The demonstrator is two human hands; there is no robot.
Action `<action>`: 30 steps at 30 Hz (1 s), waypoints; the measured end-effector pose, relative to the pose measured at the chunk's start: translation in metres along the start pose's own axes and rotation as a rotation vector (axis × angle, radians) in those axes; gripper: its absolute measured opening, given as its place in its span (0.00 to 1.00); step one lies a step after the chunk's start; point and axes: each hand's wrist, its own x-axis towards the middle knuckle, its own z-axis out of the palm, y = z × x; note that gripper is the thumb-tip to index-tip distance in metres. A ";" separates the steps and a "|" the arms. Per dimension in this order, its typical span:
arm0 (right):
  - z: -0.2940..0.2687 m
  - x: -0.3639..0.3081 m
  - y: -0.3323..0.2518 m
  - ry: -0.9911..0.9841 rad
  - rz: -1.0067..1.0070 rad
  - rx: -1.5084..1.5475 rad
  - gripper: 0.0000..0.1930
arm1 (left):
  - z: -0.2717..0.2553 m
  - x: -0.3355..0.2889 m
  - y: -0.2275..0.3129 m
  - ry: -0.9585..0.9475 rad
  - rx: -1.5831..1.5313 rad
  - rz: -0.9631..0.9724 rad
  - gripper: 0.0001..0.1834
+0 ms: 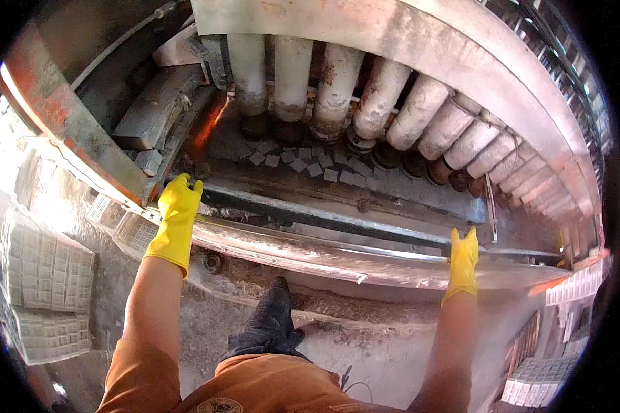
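Below the cylinders [293,79], the bar [337,222] seems stiff, likely heavy — best held at 2 wide-set points — left hand [176,217] and right hand [463,263] at it, whether clamped I cannot tell.

A dark bed with tiles, and a grey floor.
The bed [255,176] looks dusty and worn, and on it lie many small, pale, square tiles [313,170], some turned at different angles, close to one another. The floor [372,344] is rough and stained; white stacks [48,265] are standing on it at the left, well apart from the tiles.
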 end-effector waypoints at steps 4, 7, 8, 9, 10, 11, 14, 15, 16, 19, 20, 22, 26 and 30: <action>0.000 0.018 0.007 0.062 0.001 -0.073 0.43 | -0.003 0.007 0.014 -0.001 0.001 -0.005 0.28; -0.030 -0.018 -0.063 -0.156 0.176 0.140 0.44 | -0.011 0.011 0.007 0.018 0.056 -0.019 0.28; -0.030 -0.015 -0.065 -0.126 0.146 0.066 0.44 | -0.013 0.013 0.011 -0.004 0.052 -0.021 0.28; -0.028 -0.010 -0.062 -0.098 0.115 -0.010 0.44 | -0.015 0.016 0.016 -0.027 0.051 -0.025 0.28; -0.011 0.010 -0.035 -0.019 0.051 -0.095 0.44 | -0.017 0.020 0.023 -0.047 0.045 -0.019 0.28; -0.006 0.018 -0.034 0.054 -0.015 -0.187 0.44 | -0.018 0.024 0.027 -0.050 0.048 -0.022 0.28; -0.008 0.038 -0.035 -0.081 0.063 -0.104 0.44 | -0.020 0.034 0.037 -0.057 0.066 -0.034 0.28; -0.003 0.044 -0.027 -0.057 0.038 -0.138 0.44 | -0.021 0.033 0.039 -0.060 0.075 -0.039 0.28; 0.005 0.054 -0.015 -0.034 0.014 -0.172 0.44 | -0.021 0.033 0.040 -0.064 0.084 -0.044 0.28; 0.003 0.045 -0.027 -0.049 0.028 -0.240 0.43 | -0.019 0.029 0.038 -0.074 0.088 -0.066 0.29; -0.003 0.047 -0.042 -0.063 0.046 -0.256 0.42 | -0.017 0.039 0.041 -0.057 0.096 -0.049 0.29; 0.008 0.066 -0.045 -0.018 0.005 -0.263 0.42 | -0.012 0.058 0.043 -0.021 0.113 -0.015 0.29; 0.018 0.080 -0.030 -0.002 0.024 -0.174 0.42 | -0.007 0.060 0.057 -0.012 0.131 -0.004 0.27; 0.010 0.079 -0.048 -0.058 0.066 -0.206 0.42 | -0.011 0.065 0.060 -0.022 0.125 0.024 0.26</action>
